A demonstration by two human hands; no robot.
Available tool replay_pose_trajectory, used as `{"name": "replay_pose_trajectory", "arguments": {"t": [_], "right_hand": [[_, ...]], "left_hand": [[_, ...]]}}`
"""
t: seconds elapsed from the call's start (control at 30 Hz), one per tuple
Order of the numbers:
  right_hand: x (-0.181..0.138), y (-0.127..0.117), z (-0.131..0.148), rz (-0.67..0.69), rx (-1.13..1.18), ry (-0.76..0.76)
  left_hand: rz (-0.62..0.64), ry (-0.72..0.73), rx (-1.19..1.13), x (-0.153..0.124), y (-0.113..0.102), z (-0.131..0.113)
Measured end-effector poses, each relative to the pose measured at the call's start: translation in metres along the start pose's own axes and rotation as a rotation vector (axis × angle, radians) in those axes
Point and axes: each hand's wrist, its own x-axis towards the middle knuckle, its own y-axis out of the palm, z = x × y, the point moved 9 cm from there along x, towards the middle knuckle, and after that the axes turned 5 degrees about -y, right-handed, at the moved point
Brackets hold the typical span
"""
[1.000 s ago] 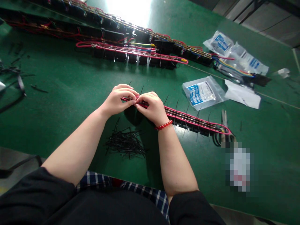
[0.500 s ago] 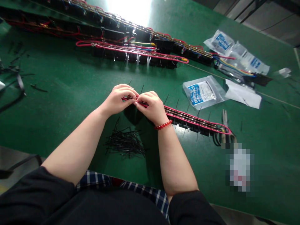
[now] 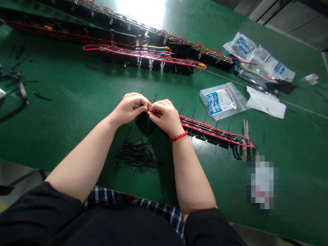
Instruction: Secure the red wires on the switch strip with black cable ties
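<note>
A long black strip with brass-coloured bars and looped red wire (image 3: 210, 130) lies slantwise on the table, thin black cable ties standing up along it. At its left end my left hand (image 3: 130, 108) is closed, thumb and fingers pinching at the red wire. My right hand (image 3: 166, 117), with a red bead bracelet at the wrist, pinches right beside it, its fingertips nearly touching the left ones. What exactly lies between the fingertips is too small to make out. A loose pile of black cable ties (image 3: 138, 155) sits below the hands.
Further back lie a similar red-wired strip (image 3: 151, 59) and long wired assemblies (image 3: 205, 51). To the right are a clear plastic bag (image 3: 221, 100), white paper (image 3: 266, 102), cutters (image 3: 245, 131) and a blurred-out item (image 3: 262, 184). Black scraps (image 3: 20, 82) lie at left.
My left thumb and fingers have shifted slightly at the pinch, with the fingertips a little more bent. My right hand and the strip have stayed in place.
</note>
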Motion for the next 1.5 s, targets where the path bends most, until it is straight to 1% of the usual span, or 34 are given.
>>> {"name": "replay_pose_trajectory", "arguments": {"t": [0.13,0.37,0.53,0.67,0.77,0.9,1.0,1.1,1.5], "right_hand": [[-0.001,-0.001,0.001,-0.013,-0.011,-0.01],[-0.001,0.0,0.0,-0.018,-0.026,-0.017],[-0.001,0.0,0.0,-0.007,-0.008,-0.001],[-0.001,-0.001,0.002,-0.003,0.007,-0.014],[0.0,-0.001,0.003,0.015,0.015,-0.03],[0.0,-0.001,0.003,0.017,0.015,-0.044],[0.0,-0.002,0.005,0.001,0.008,-0.054],[0.0,-0.002,0.006,0.014,-0.003,-0.063],[-0.002,-0.006,0.008,-0.014,0.025,-0.067]], "left_hand": [[-0.011,-0.023,-0.038,-0.002,-0.002,0.005],[-0.042,-0.106,-0.262,-0.007,-0.005,0.018],[-0.067,-0.101,-0.271,-0.007,-0.009,0.014],[-0.063,-0.059,-0.25,-0.006,-0.011,0.005],[-0.047,-0.023,-0.195,-0.005,-0.011,-0.001],[0.012,0.019,-0.013,-0.005,-0.005,-0.007],[0.053,0.019,0.128,-0.008,0.001,-0.006],[0.073,0.018,0.221,-0.01,0.004,-0.004],[0.053,0.012,0.311,-0.011,0.005,-0.004]]}}
